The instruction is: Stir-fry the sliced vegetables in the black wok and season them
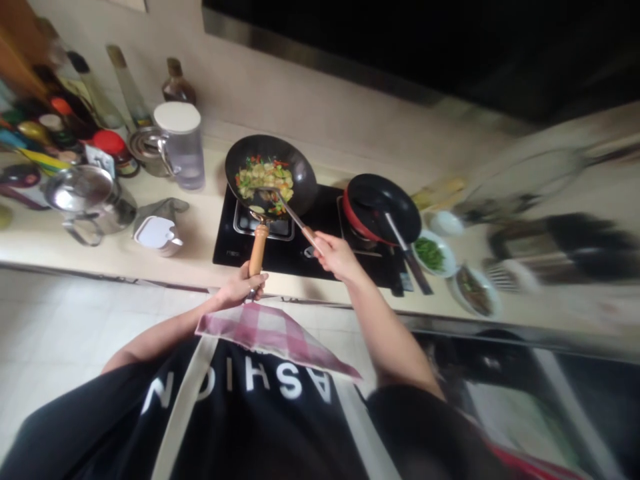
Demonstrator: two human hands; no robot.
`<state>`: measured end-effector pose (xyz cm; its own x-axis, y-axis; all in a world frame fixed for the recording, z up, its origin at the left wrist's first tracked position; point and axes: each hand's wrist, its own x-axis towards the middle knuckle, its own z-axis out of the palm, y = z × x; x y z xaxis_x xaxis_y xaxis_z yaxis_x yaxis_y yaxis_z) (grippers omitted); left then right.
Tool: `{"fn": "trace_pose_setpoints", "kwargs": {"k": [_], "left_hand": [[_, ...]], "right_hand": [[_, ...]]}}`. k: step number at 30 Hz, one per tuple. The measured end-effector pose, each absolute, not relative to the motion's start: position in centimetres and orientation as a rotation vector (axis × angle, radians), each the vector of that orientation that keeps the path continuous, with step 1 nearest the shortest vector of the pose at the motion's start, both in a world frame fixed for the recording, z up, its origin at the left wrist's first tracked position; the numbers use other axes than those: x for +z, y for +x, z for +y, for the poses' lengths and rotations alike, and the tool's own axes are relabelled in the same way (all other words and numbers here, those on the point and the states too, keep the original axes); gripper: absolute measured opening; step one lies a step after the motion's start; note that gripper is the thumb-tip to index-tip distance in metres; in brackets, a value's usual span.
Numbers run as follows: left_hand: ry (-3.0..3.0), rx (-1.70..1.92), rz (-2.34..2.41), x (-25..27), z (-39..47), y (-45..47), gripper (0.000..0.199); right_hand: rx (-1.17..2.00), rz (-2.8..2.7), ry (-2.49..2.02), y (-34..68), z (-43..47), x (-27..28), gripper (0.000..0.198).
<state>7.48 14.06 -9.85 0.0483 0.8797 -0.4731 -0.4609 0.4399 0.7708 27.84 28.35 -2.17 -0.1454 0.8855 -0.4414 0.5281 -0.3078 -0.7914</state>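
**Stir-fry under way in the wok**

Vegetables [264, 177] lie in a loose heap on the left side of the dark wok [271, 175], which sits on the left burner of the black hob [320, 240] set into the counter [200, 233], close to the back wall. The mix shows pale yellow-green slices with flecks of red and green; the pieces look glossy and already tossed together, so I judge the cooking well begun but not finished, since nothing has been plated and the food is still in the pan. How soft or browned it is cannot be told at this size.

The left hand [243, 287] is wrapped firmly around the wok's wooden handle [258, 250], which points towards the counter's front edge. The right hand [336, 256] is closed on the grip of a metal spatula [285, 203], whose blade rests in the food near the wok's front rim.

Just right of the wok, on the second burner, stands a black frying pan with a red outer wall [383, 208], apparently empty, its handle towards the front edge. Beyond it, near the hob's right edge, sit a small bowl of chopped greens [430, 253] and a dish of something dark [473, 290]. To the left of the hob stand a clear jug with a white lid [181, 147], a steel pot [90, 200] and a cluster of bottles [100, 87] against the wall.
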Motion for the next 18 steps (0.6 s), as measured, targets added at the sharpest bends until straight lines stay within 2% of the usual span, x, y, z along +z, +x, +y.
{"fn": "trace_pose_setpoints", "kwargs": {"k": [6,11,15,18], "left_hand": [[0.536,1.092,1.206,-9.9,13.9,7.3,0.047],[1.174,1.395,1.632,-9.3,14.1,6.1,0.057],[1.728,1.418,1.623,-6.4,15.4,5.4,0.037],[2.096,1.325,1.388,-3.1,17.4,6.9,0.025]], "right_hand": [[1.391,-1.521,-1.728,21.9,32.3,-3.0,0.049],[1.46,-1.603,-1.77,25.7,29.5,-2.4,0.051],[1.456,-1.603,-1.803,30.2,27.4,-0.9,0.055],[1.484,-1.653,-1.792,31.0,27.5,-0.7,0.053]]}}
